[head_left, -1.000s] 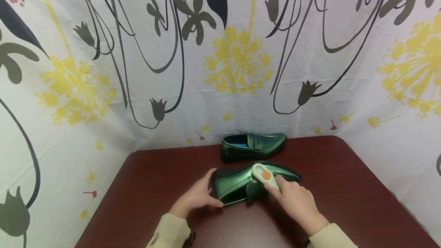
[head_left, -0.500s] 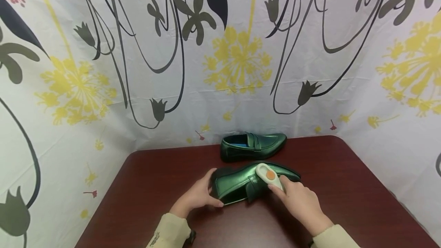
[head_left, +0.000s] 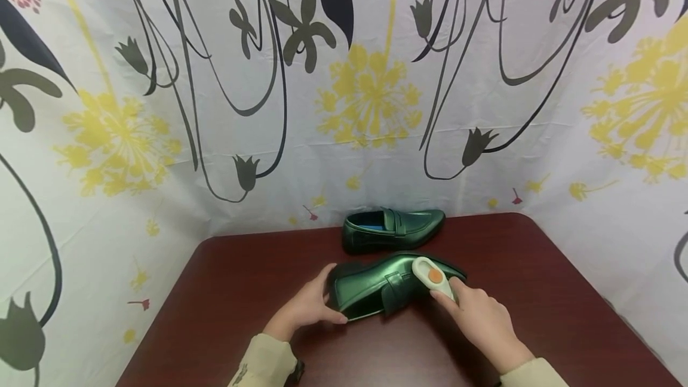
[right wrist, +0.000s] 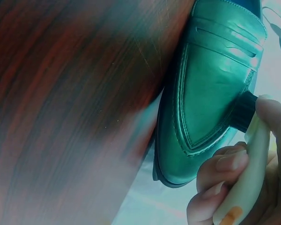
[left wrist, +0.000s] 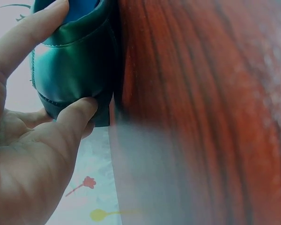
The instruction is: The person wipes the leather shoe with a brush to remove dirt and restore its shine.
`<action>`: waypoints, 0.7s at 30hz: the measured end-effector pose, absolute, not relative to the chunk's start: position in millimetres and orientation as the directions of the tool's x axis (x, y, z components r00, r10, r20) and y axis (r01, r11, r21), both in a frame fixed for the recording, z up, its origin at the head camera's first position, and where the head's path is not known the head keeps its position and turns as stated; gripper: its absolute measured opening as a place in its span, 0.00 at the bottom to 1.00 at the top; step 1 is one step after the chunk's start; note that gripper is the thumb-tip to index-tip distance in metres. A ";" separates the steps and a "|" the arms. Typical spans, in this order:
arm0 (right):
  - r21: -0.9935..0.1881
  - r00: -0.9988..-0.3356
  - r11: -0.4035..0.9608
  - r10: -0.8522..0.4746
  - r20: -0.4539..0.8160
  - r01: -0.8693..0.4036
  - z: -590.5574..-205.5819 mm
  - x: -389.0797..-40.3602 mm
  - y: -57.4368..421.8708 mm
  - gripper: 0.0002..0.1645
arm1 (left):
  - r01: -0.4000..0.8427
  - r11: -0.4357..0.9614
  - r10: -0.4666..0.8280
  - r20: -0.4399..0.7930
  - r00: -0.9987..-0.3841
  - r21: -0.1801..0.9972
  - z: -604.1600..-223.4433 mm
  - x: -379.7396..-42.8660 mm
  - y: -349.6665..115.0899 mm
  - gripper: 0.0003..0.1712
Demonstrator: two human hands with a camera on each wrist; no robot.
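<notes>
A shiny green loafer [head_left: 361,289] lies tilted on its side, its opening toward me and its toe to the right. My left hand [head_left: 306,306] grips its heel. In the left wrist view the thumb [left wrist: 25,40] lies at the collar and other fingers curl round the heel. My right hand [head_left: 486,321] holds a pale shoe brush [head_left: 424,269] with an orange spot on its handle. Its dark bristles [right wrist: 243,111] touch the side of the loafer's vamp near the toe seam, as the right wrist view shows.
The matching green loafer [head_left: 421,224] stands upright behind, near the far edge of the dark red wooden table [head_left: 258,267]. A white cloth [head_left: 376,178] printed with flowers hangs round the back and sides of the table.
My right hand has slid the brush rightward along the loafer, closer to the toe. The left hand keeps its grip on the heel, and the loafer stays in place.
</notes>
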State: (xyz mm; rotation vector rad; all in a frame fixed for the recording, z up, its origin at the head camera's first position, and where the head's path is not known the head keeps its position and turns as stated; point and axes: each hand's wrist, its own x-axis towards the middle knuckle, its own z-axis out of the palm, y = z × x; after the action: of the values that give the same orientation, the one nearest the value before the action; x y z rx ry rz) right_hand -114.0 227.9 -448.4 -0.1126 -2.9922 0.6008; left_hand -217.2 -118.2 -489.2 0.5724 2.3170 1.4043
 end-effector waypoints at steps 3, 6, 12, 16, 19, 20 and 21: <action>-0.393 -0.993 0.917 0.102 0.061 0.070 -449.7 -113.1 231.3 0.36 | 0.148 0.419 0.519 -0.102 -0.849 0.896 -488.7 -216.6 -117.6 0.69; -0.390 -0.991 0.917 0.118 0.056 0.087 -451.7 -111.3 236.3 0.35 | 0.146 0.419 0.519 -0.104 -0.848 0.896 -488.6 -216.6 -117.8 0.69; -0.400 -0.988 0.910 0.144 0.055 0.110 -454.2 -105.4 246.6 0.36 | 0.148 0.421 0.517 -0.103 -0.850 0.895 -488.7 -216.9 -118.3 0.68; -0.412 -0.987 0.902 0.156 0.042 0.125 -454.9 -101.7 251.9 0.36 | 0.149 0.421 0.518 -0.103 -0.849 0.895 -488.1 -216.1 -117.7 0.69; -0.416 -0.987 0.899 0.161 0.028 0.135 -457.5 -99.9 256.8 0.36 | 0.143 0.420 0.517 -0.107 -0.850 0.896 -487.5 -215.7 -117.4 0.69; -0.418 -0.986 0.897 0.165 0.020 0.142 -458.7 -99.4 258.6 0.37 | 0.142 0.421 0.516 -0.107 -0.850 0.896 -487.2 -215.6 -117.3 0.69; -0.419 -0.986 0.896 0.168 0.011 0.148 -459.7 -98.8 260.6 0.38 | 0.141 0.422 0.515 -0.109 -0.850 0.896 -487.0 -215.6 -117.3 0.69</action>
State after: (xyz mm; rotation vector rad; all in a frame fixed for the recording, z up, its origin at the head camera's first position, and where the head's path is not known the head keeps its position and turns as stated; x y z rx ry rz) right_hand -98.8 260.6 -459.7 -0.2510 -3.0133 0.6606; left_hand -215.6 -117.3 -487.0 0.5616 2.3139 1.4049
